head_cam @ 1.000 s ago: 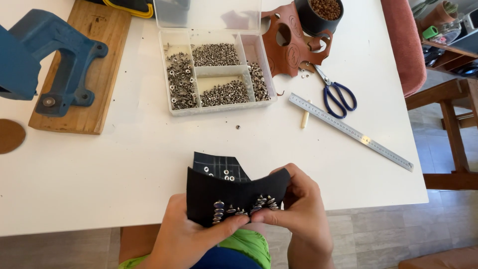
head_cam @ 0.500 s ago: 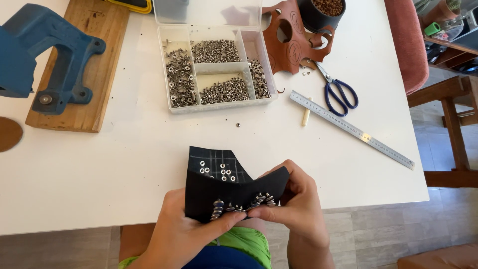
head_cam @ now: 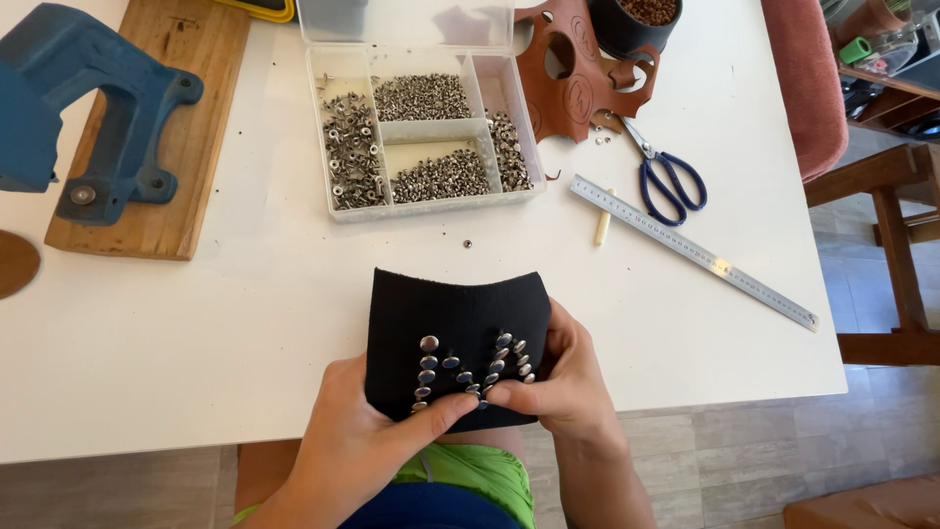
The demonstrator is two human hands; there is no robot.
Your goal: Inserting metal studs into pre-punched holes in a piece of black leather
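Head view showed both hands, left hand (head_cam: 367,441) and right hand (head_cam: 563,377), closed on a black leather piece (head_cam: 455,318) at the tabletop (head_cam: 245,323) edge; several rivets (head_cam: 470,370) looked set, many remained in the compartment box (head_cam: 423,132).

Bright, even daylight fills the view, with the white table (head_cam: 196,323) nearly glaring. Shadows are soft and short, falling toward 6 o'clock. Focus is sharp throughout, with slight wide-angle stretching at the edges.

Matt black piece (head_cam: 455,318), perhaps leather; its rivets (head_cam: 472,369) shiny metal; smooth white table (head_cam: 196,323); wooden board (head_cam: 186,127)
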